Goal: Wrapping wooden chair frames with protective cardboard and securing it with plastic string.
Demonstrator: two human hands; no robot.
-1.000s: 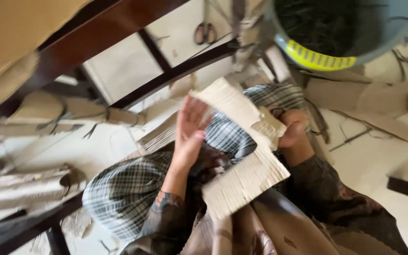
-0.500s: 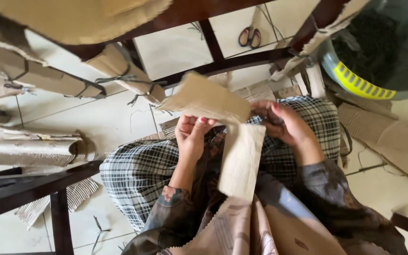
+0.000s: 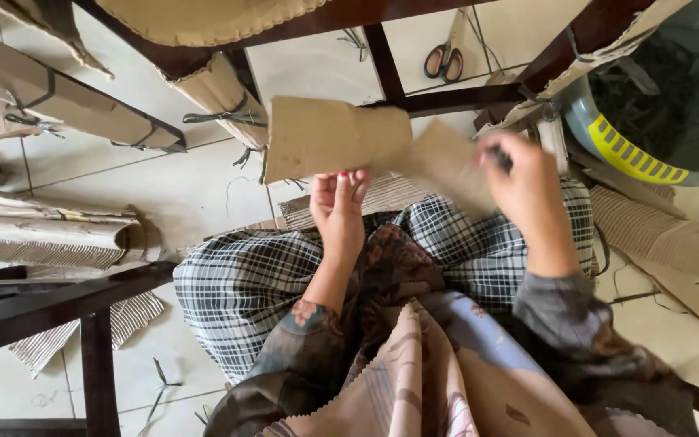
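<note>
Cardboard sheet [image 3: 325,137] held above our checked lap [image 3: 244,283] | left hand [image 3: 340,212] fingers pressed together under its lower edge | right hand [image 3: 527,190] pinching the blurred far end | we judge: keep tension even, grip near edges.

I work in an informal home workshop for cardboard craft. I sit on a pale tiled floor [image 3: 163,194] littered with corrugated cardboard rolls [image 3: 50,235] and offcuts [image 3: 665,243]. Dark wooden furniture frames [image 3: 50,303] surround me, some wrapped in cardboard [image 3: 220,89]. Scissors [image 3: 444,58] lie on the tiles, and a grey bin with a yellow striped band [image 3: 657,105] stands close by.
</note>
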